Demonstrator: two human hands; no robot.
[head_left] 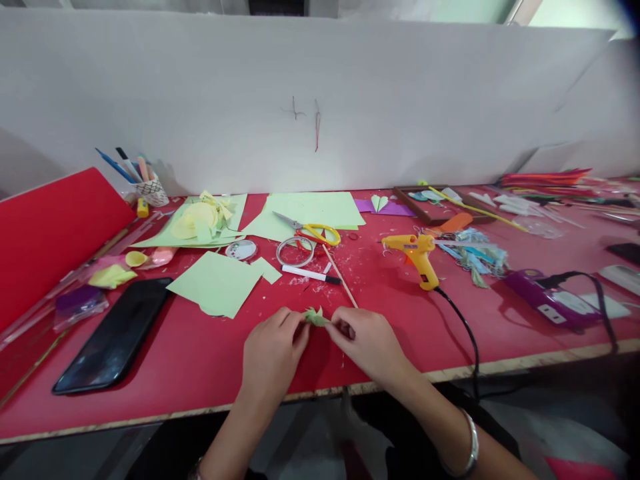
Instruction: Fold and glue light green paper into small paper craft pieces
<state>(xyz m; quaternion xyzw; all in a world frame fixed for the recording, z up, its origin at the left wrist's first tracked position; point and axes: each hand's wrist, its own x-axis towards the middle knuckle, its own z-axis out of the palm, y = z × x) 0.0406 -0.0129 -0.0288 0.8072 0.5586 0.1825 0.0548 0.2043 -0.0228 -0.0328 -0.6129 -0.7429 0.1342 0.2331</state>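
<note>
Between my two hands, near the front edge of the red table, is a small light green paper piece [315,317] with pointed tips, like a leafy cutout. My left hand [275,343] pinches its left side between thumb and fingers. On the other side, my right hand [367,340] grips the right end with thumb and forefinger. Just beyond the hands lie a thin wooden stick [341,275] and a black-capped white marker [311,274]. Yellow-handled scissors [320,233] rest behind a roll of clear tape [295,252].
A yellow glue gun [417,257] lies to the right, its cord running over the front edge to the floor side. Further right is a purple power strip [553,300]. At left are a black phone [114,333], green paper [216,281] and a pen cup [151,191]. A white partition [225,100] stands behind.
</note>
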